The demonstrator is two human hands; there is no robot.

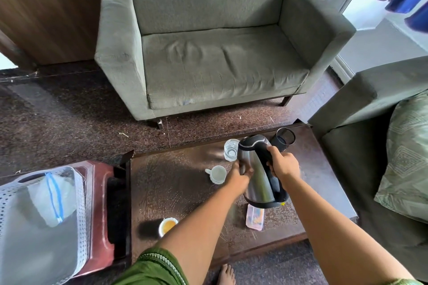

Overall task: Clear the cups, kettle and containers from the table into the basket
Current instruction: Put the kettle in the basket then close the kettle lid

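A steel kettle (257,175) with a black lid and handle hangs tilted above the dark wooden table (180,189). My right hand (282,164) grips its black handle, and my left hand (239,174) presses against its steel side. A white cup (217,174) stands just left of the kettle. Behind it is a clear glass (231,149) and a black mesh holder (283,140). A small clear container (254,217) lies under the kettle's base. Near the table's front edge, a cup of tea (167,226) stands by my left arm. The white perforated basket (76,203) sits at the left on a red stool (99,206).
A zip bag (52,199) with a blue seal lies inside the basket. A grey-green armchair (208,41) faces me across the floor. A second sofa (370,145) with a patterned cushion (407,157) borders the table on the right. My bare foot (225,274) shows below the table.
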